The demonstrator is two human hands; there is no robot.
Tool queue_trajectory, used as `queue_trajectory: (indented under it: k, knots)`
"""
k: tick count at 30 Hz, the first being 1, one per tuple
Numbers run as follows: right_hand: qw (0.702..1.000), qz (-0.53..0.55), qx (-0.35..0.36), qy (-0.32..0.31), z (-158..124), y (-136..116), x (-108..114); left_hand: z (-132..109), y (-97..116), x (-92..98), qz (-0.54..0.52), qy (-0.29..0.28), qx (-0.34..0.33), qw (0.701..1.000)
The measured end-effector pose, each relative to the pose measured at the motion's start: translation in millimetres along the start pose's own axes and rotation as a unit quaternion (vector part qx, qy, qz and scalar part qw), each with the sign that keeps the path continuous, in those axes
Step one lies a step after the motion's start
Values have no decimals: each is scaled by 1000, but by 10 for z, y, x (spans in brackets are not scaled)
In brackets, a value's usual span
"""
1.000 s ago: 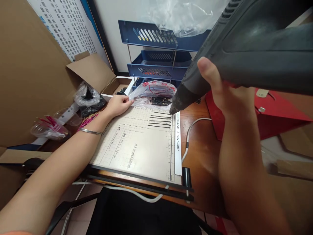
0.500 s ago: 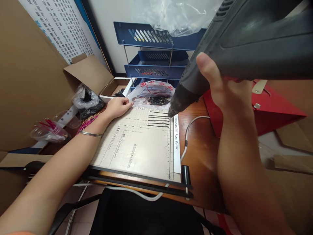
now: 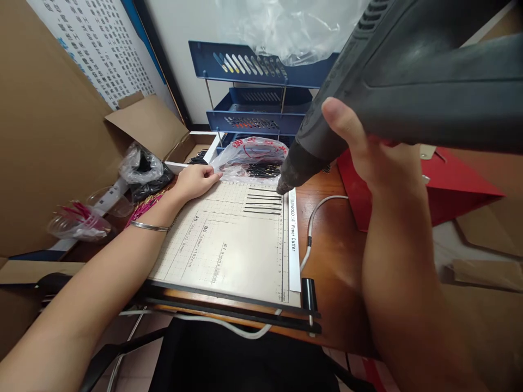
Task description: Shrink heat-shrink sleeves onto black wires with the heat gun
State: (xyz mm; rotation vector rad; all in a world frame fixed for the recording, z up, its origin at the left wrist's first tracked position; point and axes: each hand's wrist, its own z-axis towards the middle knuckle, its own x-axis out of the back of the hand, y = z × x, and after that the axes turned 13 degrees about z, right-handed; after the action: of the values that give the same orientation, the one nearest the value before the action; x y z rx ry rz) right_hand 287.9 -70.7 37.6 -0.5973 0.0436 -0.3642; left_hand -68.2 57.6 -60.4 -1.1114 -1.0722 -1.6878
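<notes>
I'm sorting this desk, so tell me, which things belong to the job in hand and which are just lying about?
Likely in use:
- dark gun-shaped tool, gripped by the right hand
- thin black strips, near its nozzle
- paper cutter, under the strips
- plastic bag, beside the left hand

Seemingly lying about:
- red bag
- blue tray rack
- open cardboard box

A dark grey gun-shaped tool (image 3: 400, 95), tilted, its tapered nozzle (image 3: 292, 171) directed down and left at the right ends of several thin black strips (image 3: 263, 205); contact is unclear. The strips lie side by side, slightly apart, on the far right of a pale, grid-printed paper cutter board (image 3: 241, 256).
</notes>
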Motion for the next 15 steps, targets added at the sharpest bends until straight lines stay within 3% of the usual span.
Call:
queue_trajectory:
  k: [4, 7, 10, 15]
  knots:
    - [998, 38, 47, -30, 4, -48, -27, -21, 46, 35, 8, -19, 7, 1000]
    - [998, 40, 34, -16, 9, -78, -63, -25, 75, 53, 7, -16, 13, 1000]
    - [1000, -1, 13, -7, 11, -64, -56, -25, 86, 59, 6, -22, 16, 1000]
    - [996, -71, 36, -36, 13, 28, 0, -25, 79, 58, 7, -16, 16, 1000]
